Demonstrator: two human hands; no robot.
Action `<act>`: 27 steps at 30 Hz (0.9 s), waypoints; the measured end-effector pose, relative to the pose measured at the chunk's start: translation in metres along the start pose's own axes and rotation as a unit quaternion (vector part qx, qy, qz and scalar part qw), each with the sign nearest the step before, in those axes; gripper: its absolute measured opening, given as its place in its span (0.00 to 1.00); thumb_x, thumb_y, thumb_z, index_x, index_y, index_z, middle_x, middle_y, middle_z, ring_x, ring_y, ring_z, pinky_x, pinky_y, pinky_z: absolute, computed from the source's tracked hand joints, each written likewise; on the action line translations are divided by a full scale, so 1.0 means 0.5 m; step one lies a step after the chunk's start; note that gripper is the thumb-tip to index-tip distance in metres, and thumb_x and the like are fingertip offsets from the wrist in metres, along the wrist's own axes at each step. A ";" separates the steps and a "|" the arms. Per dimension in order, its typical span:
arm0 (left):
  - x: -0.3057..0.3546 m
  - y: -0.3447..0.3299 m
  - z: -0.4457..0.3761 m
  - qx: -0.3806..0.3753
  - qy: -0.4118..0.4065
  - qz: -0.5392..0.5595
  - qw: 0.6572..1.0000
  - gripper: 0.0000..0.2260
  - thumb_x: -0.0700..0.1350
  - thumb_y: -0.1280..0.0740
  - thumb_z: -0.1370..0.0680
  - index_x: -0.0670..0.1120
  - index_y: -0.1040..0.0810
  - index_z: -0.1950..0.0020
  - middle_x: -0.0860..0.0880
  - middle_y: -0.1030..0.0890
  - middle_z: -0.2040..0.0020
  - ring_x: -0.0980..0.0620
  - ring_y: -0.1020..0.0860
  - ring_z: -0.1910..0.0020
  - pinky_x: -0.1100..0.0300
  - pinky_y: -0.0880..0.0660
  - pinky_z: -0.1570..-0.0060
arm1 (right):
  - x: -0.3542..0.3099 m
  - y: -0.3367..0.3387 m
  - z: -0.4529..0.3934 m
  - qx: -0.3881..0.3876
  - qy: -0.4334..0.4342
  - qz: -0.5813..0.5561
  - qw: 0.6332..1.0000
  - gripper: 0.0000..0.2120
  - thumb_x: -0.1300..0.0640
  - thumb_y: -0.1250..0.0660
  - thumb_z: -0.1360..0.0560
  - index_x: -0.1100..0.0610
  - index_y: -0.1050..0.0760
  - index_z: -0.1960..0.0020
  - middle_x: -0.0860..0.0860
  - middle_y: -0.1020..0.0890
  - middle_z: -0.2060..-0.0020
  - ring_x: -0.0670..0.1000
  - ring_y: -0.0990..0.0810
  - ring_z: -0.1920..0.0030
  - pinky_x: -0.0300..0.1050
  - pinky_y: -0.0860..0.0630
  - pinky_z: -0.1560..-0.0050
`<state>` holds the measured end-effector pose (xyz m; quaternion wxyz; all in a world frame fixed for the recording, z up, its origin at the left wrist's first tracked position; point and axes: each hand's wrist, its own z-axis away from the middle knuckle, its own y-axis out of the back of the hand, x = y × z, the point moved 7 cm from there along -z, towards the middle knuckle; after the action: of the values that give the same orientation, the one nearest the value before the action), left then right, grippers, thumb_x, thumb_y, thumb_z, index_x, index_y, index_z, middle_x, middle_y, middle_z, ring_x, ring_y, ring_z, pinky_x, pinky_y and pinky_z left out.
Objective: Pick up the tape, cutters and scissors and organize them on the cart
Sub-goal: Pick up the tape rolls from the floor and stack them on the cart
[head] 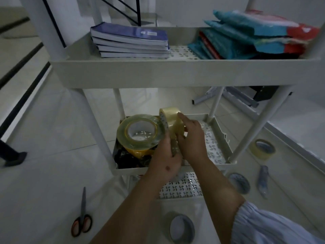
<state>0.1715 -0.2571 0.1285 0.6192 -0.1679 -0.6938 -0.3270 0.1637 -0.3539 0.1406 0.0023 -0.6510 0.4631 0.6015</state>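
Both hands, left (166,162) and right (190,138), grip upright tape roll (173,118) over cart tray (222,136); scissors (82,215) on floor.

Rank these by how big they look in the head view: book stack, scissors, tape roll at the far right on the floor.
1. Book stack
2. Scissors, though nearness to the camera makes that unsure
3. Tape roll at the far right

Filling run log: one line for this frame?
both hands hold clear tape roll upright over middle shelf | stacked rolls beside | scissors on floor
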 end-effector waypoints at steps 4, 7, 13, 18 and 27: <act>0.007 0.004 0.003 0.019 -0.023 -0.025 0.999 0.29 0.32 0.43 0.26 0.50 0.40 0.28 0.49 0.31 0.30 0.53 0.32 0.32 0.49 0.32 0.32 | -0.009 -0.006 -0.002 -0.004 0.016 0.020 1.000 0.25 0.67 0.41 0.26 0.55 0.37 0.30 0.61 0.28 0.42 0.56 0.28 0.43 0.27 0.41 0.50; 0.006 0.009 0.003 0.035 -0.011 -0.040 0.999 0.28 0.33 0.43 0.26 0.48 0.42 0.26 0.49 0.40 0.25 0.51 0.39 0.27 0.50 0.37 0.28 | -0.012 -0.002 0.006 -0.008 0.021 -0.006 1.000 0.27 0.70 0.41 0.28 0.55 0.37 0.30 0.61 0.27 0.41 0.56 0.27 0.42 0.33 0.36 0.43; 0.018 0.012 -0.007 0.048 -0.010 -0.048 0.998 0.23 0.37 0.43 0.24 0.47 0.38 0.28 0.46 0.36 0.27 0.48 0.33 0.31 0.47 0.31 0.33 | -0.029 0.018 0.021 -0.002 0.058 -0.090 0.994 0.26 0.73 0.41 0.32 0.55 0.28 0.38 0.47 0.22 0.49 0.46 0.23 0.52 0.19 0.31 0.56; 0.028 0.008 -0.001 0.049 -0.023 -0.065 0.996 0.23 0.38 0.42 0.23 0.47 0.39 0.28 0.47 0.38 0.26 0.49 0.34 0.30 0.48 0.32 0.32 | -0.025 0.024 0.026 -0.026 0.058 -0.054 0.997 0.29 0.75 0.43 0.33 0.55 0.30 0.35 0.48 0.23 0.46 0.43 0.28 0.48 0.18 0.36 0.51; 0.046 0.036 0.006 0.030 0.006 -0.051 0.998 0.28 0.34 0.42 0.25 0.49 0.42 0.27 0.49 0.37 0.27 0.53 0.36 0.31 0.51 0.35 0.30 | -0.054 0.051 0.042 -0.002 0.048 0.007 0.999 0.26 0.73 0.38 0.30 0.65 0.36 0.33 0.62 0.28 0.36 0.53 0.32 0.37 0.18 0.49 0.43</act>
<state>0.1767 -0.2462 0.1552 0.6106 -0.1116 -0.7074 -0.3381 0.1360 -0.3406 0.1700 -0.0256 -0.6760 0.4656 0.5705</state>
